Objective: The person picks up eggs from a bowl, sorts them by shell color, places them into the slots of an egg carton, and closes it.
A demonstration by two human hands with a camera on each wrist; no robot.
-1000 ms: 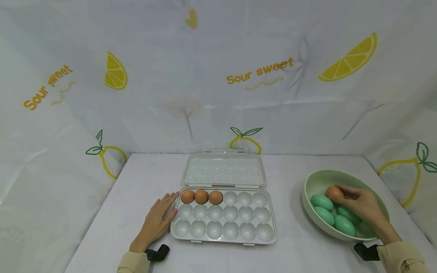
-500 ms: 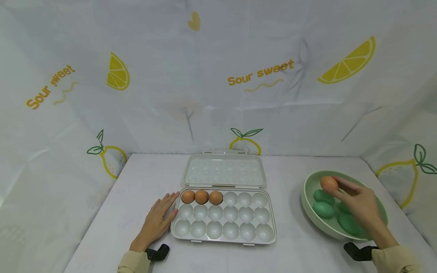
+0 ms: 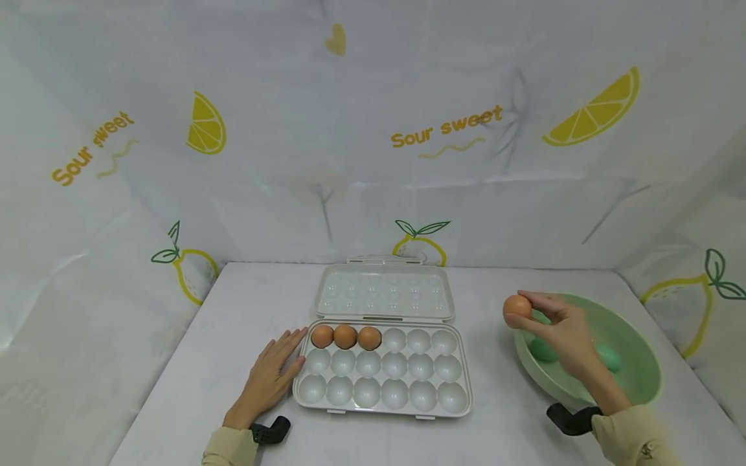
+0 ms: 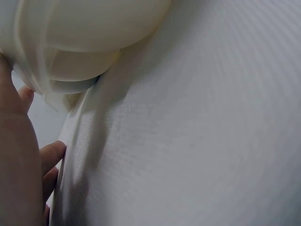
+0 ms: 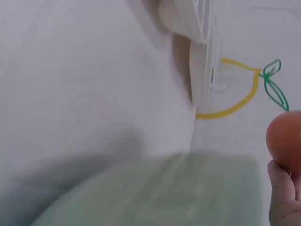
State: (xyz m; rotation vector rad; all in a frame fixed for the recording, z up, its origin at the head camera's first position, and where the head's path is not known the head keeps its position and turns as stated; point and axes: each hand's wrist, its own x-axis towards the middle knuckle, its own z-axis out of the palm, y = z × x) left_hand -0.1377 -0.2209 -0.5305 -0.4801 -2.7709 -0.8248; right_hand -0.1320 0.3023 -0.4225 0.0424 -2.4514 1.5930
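Between thumb and fingers my right hand [image 3: 561, 331] pinches a brown egg [image 3: 517, 309], held up just past the left rim of the green bowl [image 3: 638, 343]. The same brown egg [image 5: 286, 140] shows at the right edge of the right wrist view. Green eggs [image 3: 543, 350] lie in the bowl, partly hidden behind the hand. My left hand [image 3: 268, 375] lies with straight fingers along the left side of the white egg tray [image 3: 381, 411]. Three brown eggs [image 3: 345, 336] fill the left half of the tray's back row; the other cups hold nothing.
The tray's clear hinged lid [image 3: 384, 291] lies folded back behind it. A white cloth covers the table [image 3: 489, 427], and a lemon-print curtain [image 3: 373, 129] hangs along the back and sides. Each wrist wears a black camera mount [image 3: 272, 430].
My right hand has lifted the brown egg out of the bowl and carried it left, past the rim. The left hand stays in place at the tray.
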